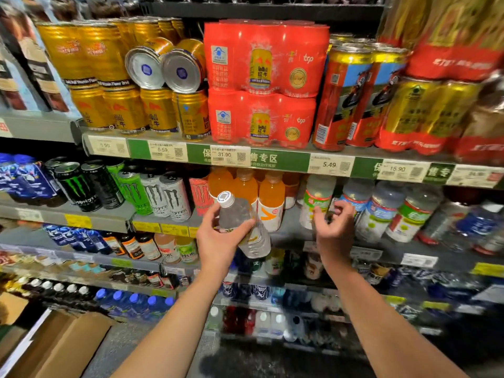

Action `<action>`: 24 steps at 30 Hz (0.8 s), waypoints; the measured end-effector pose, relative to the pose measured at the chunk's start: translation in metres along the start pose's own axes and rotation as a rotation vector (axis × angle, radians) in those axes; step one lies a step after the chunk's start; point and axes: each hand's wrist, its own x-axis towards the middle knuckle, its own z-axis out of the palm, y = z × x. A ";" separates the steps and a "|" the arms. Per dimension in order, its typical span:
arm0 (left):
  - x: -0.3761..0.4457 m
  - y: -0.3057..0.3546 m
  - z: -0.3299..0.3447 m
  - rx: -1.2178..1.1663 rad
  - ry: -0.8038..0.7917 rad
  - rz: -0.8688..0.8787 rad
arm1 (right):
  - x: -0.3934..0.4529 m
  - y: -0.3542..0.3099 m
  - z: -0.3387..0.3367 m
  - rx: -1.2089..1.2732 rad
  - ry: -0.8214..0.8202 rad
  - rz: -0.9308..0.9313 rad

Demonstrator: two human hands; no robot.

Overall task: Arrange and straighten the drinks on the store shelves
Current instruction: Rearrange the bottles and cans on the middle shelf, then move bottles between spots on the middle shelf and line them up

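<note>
Bottle in hand before the drinks shelf

Left hand (218, 241) grips a clear water bottle (242, 222), white cap tilted up-left, held off the shelf (294, 227) just near the orange drink bottles (270, 197). Right hand (331, 227) hovers beside it, fingers loosely curled, holding nothing, near the green-labelled bottles (316, 200). Monster cans (163, 195) stand to the left.

- Bottle (241, 222) you're holding: clear, white cap, bit of yellow on the label.
- Cans (109, 77) top left: gold with red print.
- Multipacks (263, 83): red wrap, gold can picture.
- Shelf strip (272, 159): green, white characters.
- Bottles (270, 197) behind: orange drink, white label.
- Monster cans (81, 186): black with green claw mark; others green, white.
</note>
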 end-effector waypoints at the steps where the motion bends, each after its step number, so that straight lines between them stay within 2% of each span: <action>1: -0.001 0.002 0.001 -0.019 -0.015 0.001 | 0.001 -0.001 -0.003 -0.036 -0.037 0.006; 3: -0.003 0.002 0.003 -0.060 -0.062 0.009 | -0.002 -0.008 -0.006 -0.065 -0.083 0.003; 7: -0.007 -0.001 0.013 -0.170 -0.220 0.008 | -0.022 -0.017 -0.008 -0.100 -0.076 -0.062; 11: -0.016 -0.002 0.030 -0.182 -0.283 0.083 | -0.034 -0.019 -0.026 -0.026 -0.145 0.146; 14: -0.024 -0.002 0.047 -0.190 -0.342 0.155 | -0.038 -0.025 -0.050 0.095 -0.396 0.157; 16: -0.030 0.002 0.060 -0.160 -0.379 0.205 | -0.040 -0.029 -0.066 0.065 -0.640 0.138; 18: -0.039 0.009 0.075 -0.133 -0.407 0.215 | -0.040 -0.027 -0.080 0.018 -0.747 0.116; 24: -0.083 0.035 0.130 -0.072 -0.424 0.323 | -0.026 -0.004 -0.121 0.084 -0.549 0.121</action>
